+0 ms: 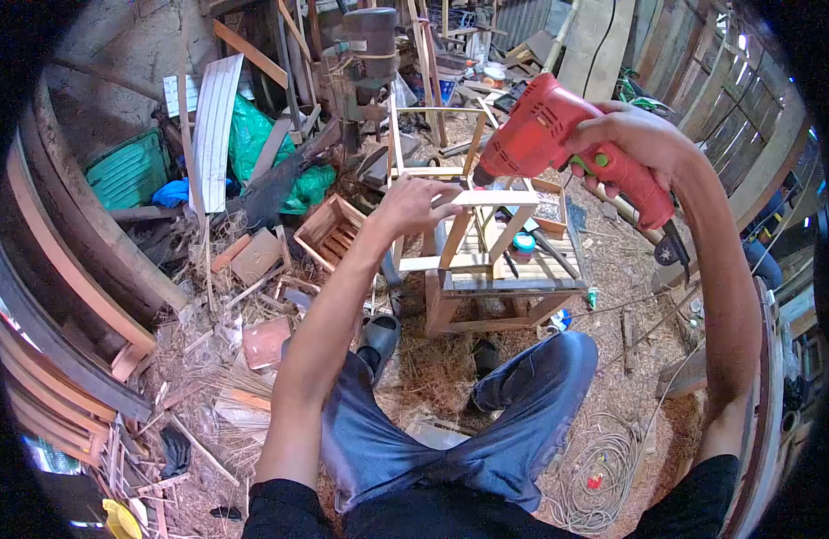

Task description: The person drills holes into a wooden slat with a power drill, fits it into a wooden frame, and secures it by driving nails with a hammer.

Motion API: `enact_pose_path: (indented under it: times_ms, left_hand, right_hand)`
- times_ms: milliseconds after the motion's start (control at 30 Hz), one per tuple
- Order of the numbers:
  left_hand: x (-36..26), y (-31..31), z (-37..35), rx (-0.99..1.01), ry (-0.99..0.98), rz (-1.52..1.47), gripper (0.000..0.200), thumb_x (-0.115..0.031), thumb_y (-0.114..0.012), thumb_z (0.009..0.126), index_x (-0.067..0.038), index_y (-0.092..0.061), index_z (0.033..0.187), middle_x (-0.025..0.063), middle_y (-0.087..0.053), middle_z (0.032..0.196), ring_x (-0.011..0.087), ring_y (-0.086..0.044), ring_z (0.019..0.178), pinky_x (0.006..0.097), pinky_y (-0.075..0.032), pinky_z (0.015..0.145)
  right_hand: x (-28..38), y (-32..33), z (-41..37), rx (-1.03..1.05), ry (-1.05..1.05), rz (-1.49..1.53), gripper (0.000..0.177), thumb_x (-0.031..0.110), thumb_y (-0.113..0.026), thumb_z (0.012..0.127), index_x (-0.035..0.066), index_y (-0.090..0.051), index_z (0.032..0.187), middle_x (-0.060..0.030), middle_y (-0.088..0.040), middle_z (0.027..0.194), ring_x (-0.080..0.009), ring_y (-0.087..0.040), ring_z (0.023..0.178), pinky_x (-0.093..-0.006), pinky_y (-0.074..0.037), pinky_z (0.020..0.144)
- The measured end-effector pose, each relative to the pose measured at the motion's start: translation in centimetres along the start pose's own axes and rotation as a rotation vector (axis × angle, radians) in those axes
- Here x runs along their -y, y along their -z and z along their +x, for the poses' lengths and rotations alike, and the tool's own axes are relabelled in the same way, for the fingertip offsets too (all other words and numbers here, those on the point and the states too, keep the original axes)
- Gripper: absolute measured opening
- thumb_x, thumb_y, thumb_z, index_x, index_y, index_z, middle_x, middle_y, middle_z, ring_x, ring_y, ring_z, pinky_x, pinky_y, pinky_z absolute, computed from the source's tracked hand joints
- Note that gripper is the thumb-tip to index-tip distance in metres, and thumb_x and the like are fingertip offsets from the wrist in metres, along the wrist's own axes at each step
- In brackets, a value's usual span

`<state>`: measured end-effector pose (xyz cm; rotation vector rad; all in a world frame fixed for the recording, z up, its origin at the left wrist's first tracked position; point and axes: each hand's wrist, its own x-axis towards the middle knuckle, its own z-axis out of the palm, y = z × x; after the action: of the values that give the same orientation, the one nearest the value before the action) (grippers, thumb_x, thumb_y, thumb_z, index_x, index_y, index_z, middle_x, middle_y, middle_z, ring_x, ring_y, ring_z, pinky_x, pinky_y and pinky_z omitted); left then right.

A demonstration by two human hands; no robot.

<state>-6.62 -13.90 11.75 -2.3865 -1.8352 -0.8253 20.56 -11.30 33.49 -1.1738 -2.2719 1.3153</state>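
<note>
My right hand (637, 142) is wrapped round the handle of a red electric drill (538, 121), which tilts down to the left. The drill's nose is right at the top rail of a small pale wooden frame (497, 198). At the left end of that rail, my left hand (416, 207) grips the wood, fingers curled over its edge. The frame rests on a low slatted wooden bench (513, 286) in front of my knees. Among the frame's legs sits a small round container with a turquoise lid (523, 242). A wooden tray of small pieces (549, 205) is behind it.
A slatted wooden crate (329, 235) stands left of the bench. Wood scraps and shavings cover the floor. A coiled cord (603, 481) lies at the lower right. Curved wooden parts (73, 251) lean along the left, and green sheeting (252, 135) is heaped behind.
</note>
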Motion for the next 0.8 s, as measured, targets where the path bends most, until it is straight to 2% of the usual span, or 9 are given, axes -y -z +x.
enact_pose_path:
  times_ms: [67,133,233,367,467,533,567,633,800]
  left_hand:
    - [-0.1,-0.1,0.2,0.018,0.002,-0.001,0.044,-0.046,-0.059,0.084,-0.014,-0.063,0.114,0.0133,-0.068,0.099,0.0307,-0.063,0.094,0.0430,-0.044,0.084]
    - [0.1,-0.3,0.3,0.012,-0.013,0.007,0.043,-0.045,-0.059,0.085,-0.013,-0.064,0.113,0.0127,-0.068,0.097,0.0303,-0.063,0.094,0.0426,-0.044,0.083]
    - [0.2,-0.2,0.5,0.016,-0.030,-0.016,0.045,-0.044,-0.063,0.082,-0.011,-0.064,0.112,0.0157,-0.067,0.097,0.0335,-0.064,0.090,0.0432,-0.049,0.080]
    - [0.3,-0.2,0.4,0.031,-0.011,-0.003,0.045,-0.044,-0.064,0.082,-0.011,-0.065,0.112,0.0151,-0.067,0.098,0.0328,-0.064,0.092,0.0421,-0.049,0.080]
    - [0.4,-0.4,0.4,0.009,-0.014,-0.015,0.045,-0.048,-0.060,0.083,-0.015,-0.064,0.113,0.0094,-0.068,0.098,0.0286,-0.062,0.094,0.0416,-0.042,0.082]
    - [-0.1,0.2,0.5,0.044,-0.015,0.012,0.045,-0.044,-0.063,0.083,-0.012,-0.065,0.113,0.0137,-0.068,0.101,0.0328,-0.064,0.093,0.0415,-0.049,0.082]
    - [-0.1,0.2,0.5,0.043,-0.013,0.011,0.045,-0.044,-0.063,0.083,-0.012,-0.065,0.113,0.0137,-0.068,0.101,0.0328,-0.064,0.093,0.0415,-0.049,0.082]
    - [0.2,-0.1,0.4,0.052,0.006,-0.018,0.044,-0.048,-0.058,0.084,-0.017,-0.064,0.114,0.0089,-0.068,0.102,0.0267,-0.061,0.099,0.0409,-0.040,0.085]
    - [0.5,-0.3,0.5,0.065,0.007,-0.014,0.043,-0.049,-0.058,0.085,-0.017,-0.064,0.114,0.0091,-0.067,0.105,0.0263,-0.061,0.099,0.0407,-0.039,0.086]
  right_hand:
    - [-0.2,0.1,-0.1,-0.022,-0.001,-0.030,0.039,0.016,-0.065,0.078,-0.001,-0.052,0.110,-0.0109,-0.062,0.080,-0.0155,-0.062,0.055,-0.0250,-0.049,0.038]
    - [-0.5,0.2,0.3,0.015,0.026,-0.060,0.035,0.025,-0.064,0.079,0.000,-0.057,0.102,-0.0078,-0.063,0.076,-0.0153,-0.064,0.058,-0.0268,-0.049,0.040]
    - [-0.5,0.2,0.5,0.011,0.012,-0.085,0.034,0.026,-0.063,0.080,0.001,-0.057,0.101,-0.0078,-0.063,0.077,-0.0151,-0.065,0.058,-0.0266,-0.048,0.040]
    - [-0.4,0.2,0.5,0.053,-0.002,-0.097,0.035,0.027,-0.064,0.079,0.001,-0.057,0.101,-0.0074,-0.063,0.076,-0.0150,-0.065,0.059,-0.0266,-0.048,0.040]
    - [-0.3,0.0,0.4,0.027,-0.013,-0.099,0.034,0.027,-0.065,0.078,0.001,-0.058,0.098,-0.0068,-0.063,0.074,-0.0152,-0.065,0.058,-0.0260,-0.048,0.040]
    - [0.0,-0.4,0.4,0.028,-0.047,-0.072,0.042,0.017,-0.066,0.076,0.000,-0.052,0.111,-0.0085,-0.062,0.079,-0.0140,-0.062,0.055,-0.0247,-0.048,0.039]
    - [0.1,-0.4,0.4,0.029,-0.047,-0.073,0.042,0.017,-0.066,0.076,0.000,-0.052,0.111,-0.0085,-0.062,0.079,-0.0140,-0.062,0.055,-0.0247,-0.048,0.039]
    - [0.1,-0.5,0.4,0.018,-0.035,-0.071,0.041,0.017,-0.066,0.076,0.000,-0.051,0.111,-0.0091,-0.062,0.079,-0.0148,-0.062,0.055,-0.0246,-0.048,0.038]
    - [-0.1,-0.1,1.0,0.044,-0.054,-0.066,0.041,0.016,-0.066,0.076,0.000,-0.051,0.111,-0.0100,-0.062,0.080,-0.0150,-0.062,0.054,-0.0247,-0.048,0.038]
